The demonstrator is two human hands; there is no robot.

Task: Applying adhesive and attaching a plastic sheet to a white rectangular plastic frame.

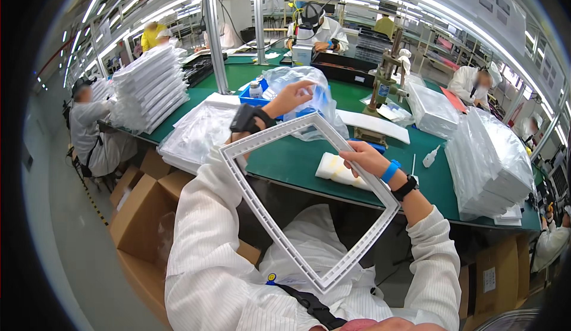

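Note:
A white rectangular plastic frame (273, 230) hangs tilted in front of my body, with ribbed slots along its sides. My right hand (367, 159) is closed around its right side, thumb on the near face. My left hand (291, 98) is past the frame's far-left side, fingers stretched out and apart, with nothing visible in them. Behind that hand a clear plastic bag (318, 81) bulges over a blue bin (253, 101), where a small bottle (256, 89) also stands. Under my right hand a white foam pad with yellow marks (339, 170) lies on the green table (273, 164).
Bagged white panels are stacked at left (148, 84) and right (485, 158). A metal press (386, 81) stands beyond my right hand, near a white curved strip (375, 126) and a dropper bottle (430, 157). Cardboard boxes (143, 212) sit below. A co-worker (321, 33) sits opposite.

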